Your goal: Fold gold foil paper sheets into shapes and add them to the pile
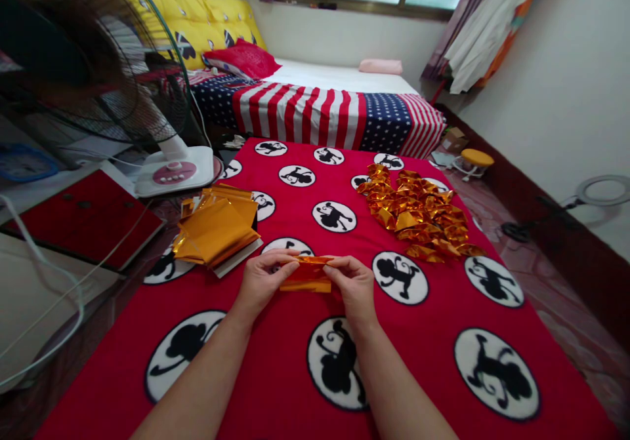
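Note:
Between my two hands is a sheet of shiny gold foil paper point(306, 281), partly folded over along its far edge. My left hand point(266, 276) pinches its left end between thumb and fingers. At the right end, my right hand point(352, 281) grips the paper the same way. A stack of flat gold foil sheets point(216, 227) lies to the left of my left hand. Off to the right sits a heap of folded gold foil pieces point(418, 214), arranged in rough rows.
A red cloth with monkey prints point(433, 341) covers the surface under my hands. At left stands an electric fan point(172, 168) beside a red-topped cabinet point(79, 223). Beyond is a bed with a flag-patterned cover point(315, 112). A yellow stool point(476, 158) is at the right.

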`<move>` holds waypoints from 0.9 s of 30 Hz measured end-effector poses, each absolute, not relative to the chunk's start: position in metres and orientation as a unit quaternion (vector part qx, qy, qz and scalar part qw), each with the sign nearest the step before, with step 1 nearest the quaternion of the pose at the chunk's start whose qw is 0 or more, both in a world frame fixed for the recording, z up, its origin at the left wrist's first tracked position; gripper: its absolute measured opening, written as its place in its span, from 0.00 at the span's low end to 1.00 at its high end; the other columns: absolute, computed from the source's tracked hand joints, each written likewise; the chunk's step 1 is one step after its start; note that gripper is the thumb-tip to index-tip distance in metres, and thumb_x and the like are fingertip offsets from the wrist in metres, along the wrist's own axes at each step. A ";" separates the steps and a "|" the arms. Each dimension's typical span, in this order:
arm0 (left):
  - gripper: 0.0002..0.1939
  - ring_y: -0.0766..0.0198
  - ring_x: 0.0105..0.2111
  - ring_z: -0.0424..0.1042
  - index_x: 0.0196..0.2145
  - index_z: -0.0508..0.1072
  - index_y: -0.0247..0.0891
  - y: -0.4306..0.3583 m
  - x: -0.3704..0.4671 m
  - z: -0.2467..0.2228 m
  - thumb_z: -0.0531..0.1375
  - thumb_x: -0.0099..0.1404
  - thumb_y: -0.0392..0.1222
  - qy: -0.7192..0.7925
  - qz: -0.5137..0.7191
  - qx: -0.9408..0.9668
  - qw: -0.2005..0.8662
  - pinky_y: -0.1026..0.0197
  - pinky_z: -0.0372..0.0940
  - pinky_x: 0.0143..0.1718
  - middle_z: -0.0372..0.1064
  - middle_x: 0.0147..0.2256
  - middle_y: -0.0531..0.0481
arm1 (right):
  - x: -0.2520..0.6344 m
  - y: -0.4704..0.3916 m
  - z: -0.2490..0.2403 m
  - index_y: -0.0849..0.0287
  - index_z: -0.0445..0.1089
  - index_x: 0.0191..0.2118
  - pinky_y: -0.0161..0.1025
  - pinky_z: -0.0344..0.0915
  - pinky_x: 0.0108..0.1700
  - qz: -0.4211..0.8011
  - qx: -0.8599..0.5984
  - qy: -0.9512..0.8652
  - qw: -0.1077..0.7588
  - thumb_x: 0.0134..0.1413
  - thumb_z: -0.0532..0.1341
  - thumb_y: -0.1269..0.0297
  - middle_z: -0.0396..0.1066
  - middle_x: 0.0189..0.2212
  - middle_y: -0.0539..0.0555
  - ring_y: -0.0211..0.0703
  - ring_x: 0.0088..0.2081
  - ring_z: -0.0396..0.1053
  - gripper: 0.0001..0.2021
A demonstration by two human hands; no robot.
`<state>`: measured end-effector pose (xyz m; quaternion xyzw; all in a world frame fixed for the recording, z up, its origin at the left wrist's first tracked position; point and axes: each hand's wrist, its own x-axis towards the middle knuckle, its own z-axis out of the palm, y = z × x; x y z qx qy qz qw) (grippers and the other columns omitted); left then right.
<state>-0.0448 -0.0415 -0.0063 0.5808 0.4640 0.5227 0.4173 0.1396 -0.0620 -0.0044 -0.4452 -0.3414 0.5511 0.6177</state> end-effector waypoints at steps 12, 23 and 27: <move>0.03 0.57 0.40 0.75 0.28 0.81 0.37 -0.043 -0.042 -0.001 0.68 0.55 0.39 0.426 0.516 0.580 0.465 0.58 0.69 0.45 0.77 0.37 0.42 | 0.141 -0.060 -0.005 0.57 0.75 0.27 0.42 0.71 0.43 0.541 -0.428 -0.400 0.603 0.42 0.71 0.67 0.78 0.36 0.53 0.45 0.38 0.75 0.05; 0.05 0.57 0.38 0.77 0.29 0.82 0.37 -0.046 -0.033 0.001 0.67 0.57 0.41 0.419 0.482 0.614 0.464 0.58 0.71 0.41 0.78 0.36 0.41 | 0.139 -0.061 -0.006 0.53 0.78 0.27 0.41 0.69 0.42 0.482 -0.420 -0.510 0.576 0.46 0.69 0.67 0.75 0.35 0.54 0.46 0.39 0.73 0.02; 0.08 0.57 0.37 0.77 0.30 0.82 0.36 -0.045 -0.034 -0.001 0.66 0.59 0.43 0.425 0.464 0.627 0.459 0.58 0.71 0.40 0.79 0.35 0.42 | 0.140 -0.062 -0.008 0.53 0.79 0.28 0.41 0.69 0.43 0.467 -0.423 -0.512 0.583 0.47 0.69 0.67 0.74 0.38 0.54 0.46 0.41 0.72 0.02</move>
